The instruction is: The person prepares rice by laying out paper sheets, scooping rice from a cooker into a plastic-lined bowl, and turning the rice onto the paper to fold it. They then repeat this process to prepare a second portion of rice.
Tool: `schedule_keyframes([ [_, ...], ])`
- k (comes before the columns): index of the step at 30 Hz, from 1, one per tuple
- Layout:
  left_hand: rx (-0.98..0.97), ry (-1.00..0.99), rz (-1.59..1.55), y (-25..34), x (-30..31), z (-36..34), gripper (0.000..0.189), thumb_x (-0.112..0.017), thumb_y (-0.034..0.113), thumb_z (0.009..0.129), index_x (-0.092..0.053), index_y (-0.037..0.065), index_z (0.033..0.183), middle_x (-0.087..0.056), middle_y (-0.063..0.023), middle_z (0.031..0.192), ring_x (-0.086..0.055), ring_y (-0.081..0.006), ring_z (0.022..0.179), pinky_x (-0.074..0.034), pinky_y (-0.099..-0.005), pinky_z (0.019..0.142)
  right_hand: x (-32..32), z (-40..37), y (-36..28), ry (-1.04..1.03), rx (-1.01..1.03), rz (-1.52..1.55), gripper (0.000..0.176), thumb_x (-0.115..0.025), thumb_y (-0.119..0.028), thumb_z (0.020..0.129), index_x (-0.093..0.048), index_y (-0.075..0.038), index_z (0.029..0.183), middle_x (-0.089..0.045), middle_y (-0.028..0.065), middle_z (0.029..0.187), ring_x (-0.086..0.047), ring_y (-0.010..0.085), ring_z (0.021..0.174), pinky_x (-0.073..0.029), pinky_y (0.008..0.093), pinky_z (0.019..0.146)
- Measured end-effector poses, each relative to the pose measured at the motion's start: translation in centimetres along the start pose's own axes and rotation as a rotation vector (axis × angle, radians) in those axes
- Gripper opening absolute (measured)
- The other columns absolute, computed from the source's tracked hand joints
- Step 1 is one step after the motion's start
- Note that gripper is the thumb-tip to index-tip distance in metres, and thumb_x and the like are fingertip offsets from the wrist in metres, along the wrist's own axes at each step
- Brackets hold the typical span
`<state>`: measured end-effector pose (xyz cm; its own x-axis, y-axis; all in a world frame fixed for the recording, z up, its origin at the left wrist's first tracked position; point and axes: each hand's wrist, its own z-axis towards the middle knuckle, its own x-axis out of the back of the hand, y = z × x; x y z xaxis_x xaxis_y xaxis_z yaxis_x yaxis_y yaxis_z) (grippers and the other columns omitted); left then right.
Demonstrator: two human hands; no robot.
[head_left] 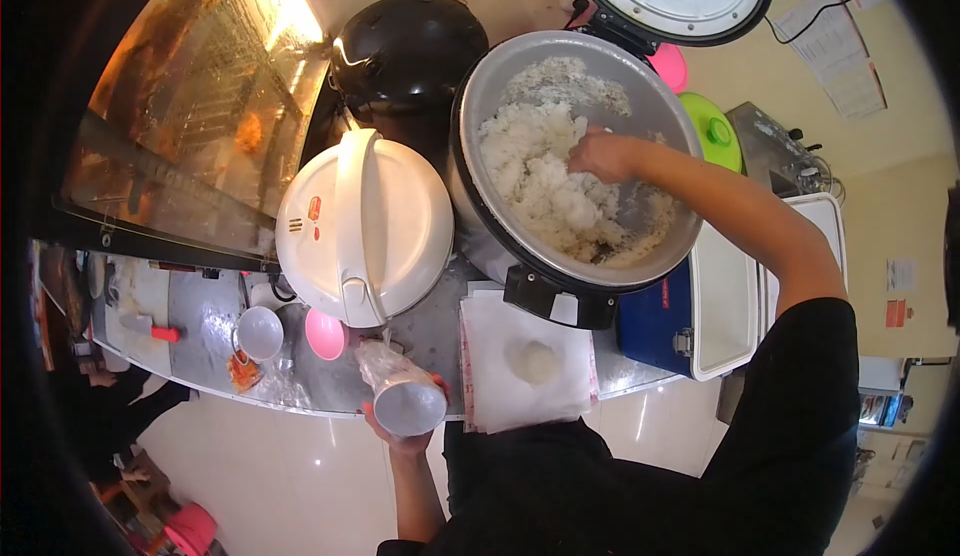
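My right hand (605,154) reaches into the large open rice cooker (480,211), its curled fingers at the edge of the white cooked rice (545,176). What those fingers grip is hidden by the hand and the rice. Below the closed cooker, my left hand (402,440) is wrapped round a pale grey bowl (410,411) with its mouth towards me. Crumpled clear plastic (380,364) sticks out behind that bowl. Between my hands lies a stack of white wrapping paper (498,381), with a round translucent patch (535,362) on the top sheet.
A closed white-lidded cooker (410,216) stands left of the rice, beside a lit glass cabinet (190,126). On the counter are a pink bowl (326,334), a grey bowl (260,334) and a red-handled knife (160,333). A blue cooler box (655,324) stands right. Another person (105,406) is far left.
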<state>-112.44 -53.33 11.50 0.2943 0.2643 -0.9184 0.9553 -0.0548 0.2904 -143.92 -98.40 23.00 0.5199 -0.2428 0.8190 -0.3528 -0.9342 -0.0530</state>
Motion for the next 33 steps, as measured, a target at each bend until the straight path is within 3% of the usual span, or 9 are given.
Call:
schedule_keyframes([
  [4,-0.03,0.226,-0.136,0.1,-1.5,0.2,0.101,-0.052,0.084,0.079,-0.037,0.009,0.146,-0.058,-0.026,0.121,-0.058,-0.0425,0.114,-0.058,-0.0468,0.078,-0.3,-1.2,-1.7,-0.055,0.138,0.078,0.012,-0.058,-0.005,0.08,-0.066,-0.007,0.089,-0.067,0.0117,0.094,-0.064,0.0315,0.095,-0.04,0.0469,0.091],
  [9,0.02,-0.232,-0.198,2.8,-7.7,2.6,0.105,-0.06,0.08,0.077,-0.031,0.009,0.149,-0.05,-0.0274,0.132,-0.055,-0.0448,0.12,-0.06,-0.0472,0.082,-1.4,-2.4,-1.9,-0.123,0.173,0.218,0.008,-0.06,-0.008,0.082,-0.064,-0.003,0.086,-0.065,0.0137,0.087,-0.063,0.0343,0.088,-0.046,0.0442,0.081],
  [13,-0.044,-0.227,-0.125,3.7,-13.5,5.6,0.098,-0.059,0.076,0.082,-0.031,0.01,0.15,-0.046,-0.0244,0.14,-0.053,-0.0436,0.124,-0.055,-0.0515,0.092,0.7,-4.4,-2.2,-0.248,0.028,0.376,0.011,-0.06,-0.008,0.086,-0.064,0.0,0.091,-0.066,0.0153,0.088,-0.062,0.0344,0.083,-0.049,0.0411,0.076],
  [16,-0.149,-0.133,0.043,4.0,-16.4,8.1,0.091,-0.056,0.072,0.087,-0.033,0.011,0.151,-0.044,-0.0207,0.145,-0.052,-0.0417,0.126,-0.05,-0.0556,0.101,2.1,-6.7,-3.1,-0.087,-0.086,0.615,0.014,-0.058,-0.009,0.09,-0.065,0.001,0.097,-0.066,0.0142,0.086,-0.063,0.0288,0.082,-0.049,0.0386,0.079],
  [18,-0.097,0.023,0.286,3.8,-18.7,10.6,0.074,-0.047,0.065,0.097,-0.037,0.013,0.15,-0.048,-0.0118,0.145,-0.051,-0.0323,0.129,-0.041,-0.052,0.11,3.8,-8.5,-2.8,0.039,-0.067,0.637,0.015,-0.058,-0.011,0.092,-0.065,0.0,0.098,-0.066,0.0118,0.082,-0.06,0.0226,0.077,-0.048,0.0366,0.074],
  [20,-0.019,-0.071,0.422,3.3,-22.7,13.4,0.064,-0.039,0.058,0.103,-0.039,0.013,0.147,-0.051,-0.007,0.143,-0.05,-0.0249,0.13,-0.039,-0.0458,0.111,6.0,-10.6,-2.4,0.112,-0.104,0.66,0.015,-0.058,-0.012,0.093,-0.064,-0.001,0.098,-0.065,0.01,0.079,-0.059,0.0187,0.074,-0.047,0.0348,0.072],
  [25,0.033,-0.253,0.277,-1.3,-27.3,19.0,0.061,-0.042,0.055,0.103,-0.041,0.01,0.145,-0.053,-0.0066,0.141,-0.049,-0.0238,0.132,-0.039,-0.0438,0.11,16.6,-15.8,-5.3,0.178,-0.372,0.725,0.014,-0.054,-0.007,0.09,-0.066,0.0,0.09,-0.061,0.0034,0.073,-0.057,0.0123,0.068,-0.047,0.0322,0.065],
  [30,0.223,-0.27,0.153,-6.0,-30.1,21.3,0.06,-0.048,0.056,0.1,-0.045,0.014,0.141,-0.054,-0.0072,0.138,-0.052,-0.0249,0.125,-0.04,-0.0463,0.107,19.7,-14.4,-7.0,0.249,-0.212,0.163,0.012,-0.059,-0.013,0.084,-0.064,-0.003,0.079,-0.064,0.0099,0.07,-0.059,0.0253,0.064,-0.046,0.0388,0.061],
  [33,0.343,-0.213,0.009,-8.1,-30.6,21.4,0.063,-0.052,0.06,0.095,-0.049,0.015,0.138,-0.057,-0.0076,0.132,-0.055,-0.0259,0.118,-0.046,-0.0443,0.101,19.2,-13.6,-8.8,0.315,-0.321,-0.133,0.013,-0.062,-0.018,0.082,-0.066,-0.007,0.076,-0.066,0.0097,0.072,-0.064,0.0296,0.073,-0.044,0.0423,0.072],
])
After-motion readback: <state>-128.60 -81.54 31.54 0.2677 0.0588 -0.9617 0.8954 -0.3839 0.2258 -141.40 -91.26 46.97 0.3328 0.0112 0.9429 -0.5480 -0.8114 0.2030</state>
